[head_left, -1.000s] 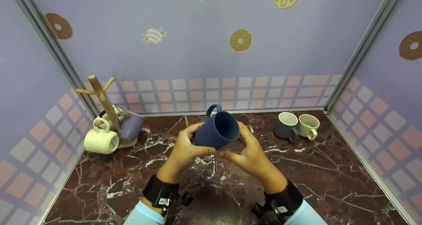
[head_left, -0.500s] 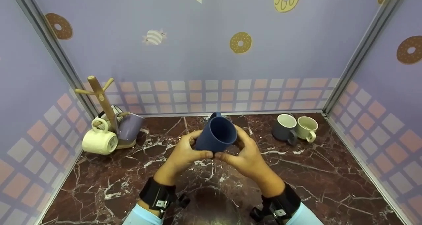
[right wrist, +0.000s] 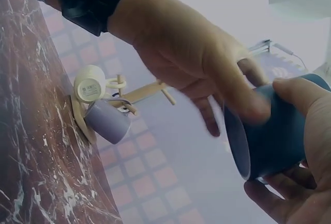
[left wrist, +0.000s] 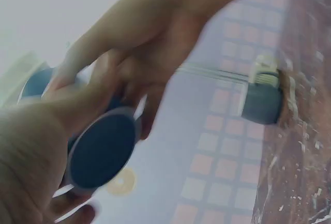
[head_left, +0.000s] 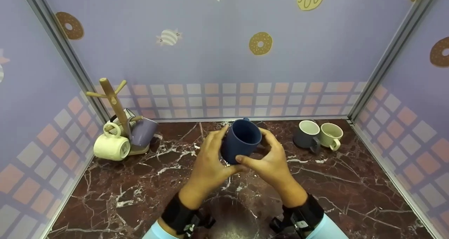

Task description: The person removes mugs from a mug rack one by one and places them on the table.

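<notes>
A dark blue mug [head_left: 232, 148] is held above the table, its mouth tilted up towards the head camera and its handle mostly hidden at the back. My right hand [head_left: 273, 163] grips its right side, with the thumb across the front and the fingers behind. Along the left side lies my left hand [head_left: 209, 162], fingers fairly straight and slightly blurred, thumb reaching below the mug. In the left wrist view the mug's round base [left wrist: 103, 151] faces the camera. The right wrist view shows the blue mug wall [right wrist: 276, 136] between both hands.
At left stands a wooden mug tree [head_left: 114, 100] bearing a cream mug [head_left: 110, 148], a purple mug [head_left: 143, 132] and a partly hidden striped one. A dark grey mug [head_left: 303, 137] and a pale green mug [head_left: 329, 135] stand at back right. Patterned walls enclose the marbled table [head_left: 350, 190].
The mug has turned and tipped more upright, its handle passing out of sight behind it. My left hand's fingers have straightened and shifted along its side; the right hand still grips it.
</notes>
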The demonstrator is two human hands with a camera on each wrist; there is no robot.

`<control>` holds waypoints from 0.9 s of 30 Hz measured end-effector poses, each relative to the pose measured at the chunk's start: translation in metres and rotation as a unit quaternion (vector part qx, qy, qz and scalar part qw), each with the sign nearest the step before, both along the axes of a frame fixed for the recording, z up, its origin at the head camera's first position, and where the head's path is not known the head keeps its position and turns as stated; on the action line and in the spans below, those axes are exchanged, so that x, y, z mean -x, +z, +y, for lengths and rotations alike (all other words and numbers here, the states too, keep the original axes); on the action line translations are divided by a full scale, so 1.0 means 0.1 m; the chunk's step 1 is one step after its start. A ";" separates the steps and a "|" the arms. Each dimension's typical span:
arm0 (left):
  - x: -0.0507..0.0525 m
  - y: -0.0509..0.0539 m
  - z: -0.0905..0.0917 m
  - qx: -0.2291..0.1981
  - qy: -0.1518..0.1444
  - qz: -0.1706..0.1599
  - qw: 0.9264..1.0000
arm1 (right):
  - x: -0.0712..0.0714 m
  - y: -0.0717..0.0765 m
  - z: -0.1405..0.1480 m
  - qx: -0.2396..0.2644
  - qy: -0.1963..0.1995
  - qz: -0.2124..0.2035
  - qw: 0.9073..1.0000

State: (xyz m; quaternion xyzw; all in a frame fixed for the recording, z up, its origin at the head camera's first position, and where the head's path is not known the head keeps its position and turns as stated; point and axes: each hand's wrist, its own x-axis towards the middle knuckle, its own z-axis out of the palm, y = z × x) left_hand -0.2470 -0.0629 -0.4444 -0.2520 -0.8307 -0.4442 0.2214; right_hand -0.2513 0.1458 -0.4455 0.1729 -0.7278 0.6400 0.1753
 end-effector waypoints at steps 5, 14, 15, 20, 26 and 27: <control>-0.04 -0.17 0.20 0.040 0.112 0.144 0.982 | 0.00 -0.02 -0.03 0.008 -0.010 -0.008 1.000; 0.01 -0.32 0.26 0.032 0.181 0.210 0.960 | -0.03 -0.07 -0.14 -0.026 -0.015 0.029 0.999; 0.01 -0.32 0.25 0.033 0.183 0.209 0.960 | -0.04 -0.08 -0.15 -0.030 -0.016 0.030 0.999; 0.04 -0.30 0.21 0.014 0.176 0.192 0.965 | -0.06 -0.08 -0.18 -0.048 -0.014 0.026 0.998; 0.08 -0.24 0.11 -0.042 0.140 0.131 0.981 | -0.06 -0.01 -0.12 -0.047 0.024 0.029 0.998; 0.07 -0.22 0.09 -0.052 0.130 0.118 0.983 | -0.06 0.00 -0.11 -0.040 0.030 0.028 0.998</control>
